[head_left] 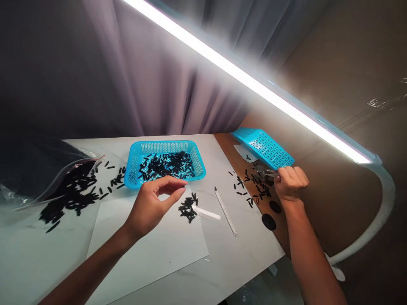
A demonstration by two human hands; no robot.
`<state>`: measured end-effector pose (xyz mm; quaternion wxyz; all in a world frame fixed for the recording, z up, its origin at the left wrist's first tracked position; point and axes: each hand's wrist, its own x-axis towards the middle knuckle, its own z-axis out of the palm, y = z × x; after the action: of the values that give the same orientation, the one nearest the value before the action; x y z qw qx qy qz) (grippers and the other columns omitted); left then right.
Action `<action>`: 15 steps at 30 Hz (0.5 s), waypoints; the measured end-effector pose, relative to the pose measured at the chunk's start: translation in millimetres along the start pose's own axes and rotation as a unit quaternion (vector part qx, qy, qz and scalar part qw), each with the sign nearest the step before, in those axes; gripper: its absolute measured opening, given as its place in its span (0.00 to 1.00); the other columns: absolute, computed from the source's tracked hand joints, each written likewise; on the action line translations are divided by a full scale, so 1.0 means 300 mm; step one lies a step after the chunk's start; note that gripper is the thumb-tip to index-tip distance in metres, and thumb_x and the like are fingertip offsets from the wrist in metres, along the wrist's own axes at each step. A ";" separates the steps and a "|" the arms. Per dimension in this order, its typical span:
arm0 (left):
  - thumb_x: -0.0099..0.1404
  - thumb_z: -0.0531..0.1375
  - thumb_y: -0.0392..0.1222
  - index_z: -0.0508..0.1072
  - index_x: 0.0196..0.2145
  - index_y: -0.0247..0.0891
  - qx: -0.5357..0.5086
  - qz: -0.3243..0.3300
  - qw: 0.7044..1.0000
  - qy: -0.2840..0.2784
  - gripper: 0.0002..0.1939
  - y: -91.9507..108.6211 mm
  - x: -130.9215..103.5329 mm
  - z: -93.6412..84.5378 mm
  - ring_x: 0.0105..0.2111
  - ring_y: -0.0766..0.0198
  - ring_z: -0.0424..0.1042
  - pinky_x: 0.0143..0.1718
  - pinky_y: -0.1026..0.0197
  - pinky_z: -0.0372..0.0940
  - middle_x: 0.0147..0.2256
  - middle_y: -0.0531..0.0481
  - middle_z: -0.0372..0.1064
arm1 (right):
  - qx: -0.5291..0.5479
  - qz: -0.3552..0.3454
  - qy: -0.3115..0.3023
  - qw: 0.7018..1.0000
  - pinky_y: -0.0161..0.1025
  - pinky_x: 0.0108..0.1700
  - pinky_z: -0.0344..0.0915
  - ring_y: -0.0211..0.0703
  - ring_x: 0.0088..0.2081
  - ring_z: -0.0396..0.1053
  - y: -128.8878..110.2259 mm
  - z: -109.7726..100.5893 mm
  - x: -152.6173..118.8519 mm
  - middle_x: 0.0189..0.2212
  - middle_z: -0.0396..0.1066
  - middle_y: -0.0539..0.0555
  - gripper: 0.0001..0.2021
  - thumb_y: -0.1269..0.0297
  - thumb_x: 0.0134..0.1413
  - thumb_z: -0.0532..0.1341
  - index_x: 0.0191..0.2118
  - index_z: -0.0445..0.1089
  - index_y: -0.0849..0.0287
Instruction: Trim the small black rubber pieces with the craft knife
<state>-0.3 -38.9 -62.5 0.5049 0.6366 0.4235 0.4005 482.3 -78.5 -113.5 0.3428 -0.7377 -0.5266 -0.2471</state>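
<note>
My left hand (155,203) is raised over a white sheet (143,245), thumb and forefinger drawn together in a pinch. Whatever lies between those fingertips is too small to make out. Just right of them, a small pile of black stick-like pieces (188,208) rests at the sheet's edge. At the right, my right hand (291,183) is a fist around a small two-pronged metal tool (271,173); its grip is hidden. The prongs point left over scattered black pieces (262,190) and a crumpled clear bit (259,170).
Behind my left hand stands a blue basket (135,169) holding many black pieces. An open plastic bag (76,156) spills more at left. A white pen-like stick (225,212), two black discs (269,221), a tilted blue basket (270,148) and a bright lamp (248,78) are also here.
</note>
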 end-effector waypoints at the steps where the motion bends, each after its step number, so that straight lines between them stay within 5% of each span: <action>1: 0.63 0.69 0.48 0.85 0.38 0.45 -0.003 -0.001 1.000 -0.001 0.08 0.001 0.000 0.001 0.37 0.63 0.82 0.43 0.66 0.76 0.36 0.52 0.84 | 0.006 0.016 0.011 1.000 0.40 0.36 0.60 0.41 0.30 0.61 0.000 0.003 0.002 0.24 0.61 0.48 0.17 0.58 0.63 0.65 0.25 0.63 0.56; 4: 0.63 0.69 0.48 0.85 0.38 0.44 -0.010 0.001 1.000 0.001 0.09 0.001 -0.002 0.002 0.37 0.63 0.82 0.43 0.65 0.77 0.36 0.51 0.84 | 0.029 0.100 0.064 0.992 0.46 0.45 0.73 0.44 0.40 0.74 -0.026 0.045 0.009 0.42 0.75 0.53 0.14 0.53 0.68 0.65 0.46 0.74 0.61; 6: 0.62 0.70 0.48 0.86 0.39 0.43 -0.018 0.002 1.000 0.005 0.10 0.001 -0.003 0.002 0.37 0.62 0.83 0.43 0.64 0.78 0.36 0.50 0.84 | 0.058 0.170 0.088 0.980 0.51 0.50 0.76 0.49 0.49 0.76 -0.063 0.102 0.010 0.53 0.75 0.58 0.17 0.55 0.70 0.65 0.56 0.72 0.60; 11: 0.60 0.71 0.45 0.86 0.42 0.40 -0.059 -0.013 0.998 0.007 0.12 0.015 -0.009 0.001 0.40 0.59 0.84 0.49 0.60 0.79 0.40 0.46 0.85 | 0.165 0.324 0.048 0.930 0.54 0.53 0.77 0.52 0.52 0.76 -0.183 0.253 -0.018 0.57 0.73 0.59 0.19 0.57 0.69 0.65 0.60 0.71 0.59; 15: 0.59 0.72 0.42 0.86 0.43 0.40 -0.108 -0.022 0.994 -0.009 0.13 0.043 -0.020 -0.010 0.40 0.59 0.85 0.49 0.58 0.80 0.40 0.46 0.85 | 0.236 0.409 -0.012 0.881 0.54 0.53 0.77 0.52 0.53 0.76 -0.252 0.293 -0.074 0.58 0.73 0.60 0.19 0.57 0.69 0.65 0.61 0.70 0.59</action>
<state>-3.3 -45.5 -49.9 0.5830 0.5725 0.3871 0.4272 403.9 -8.8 -167.6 0.5707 -0.7879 -0.2244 0.0553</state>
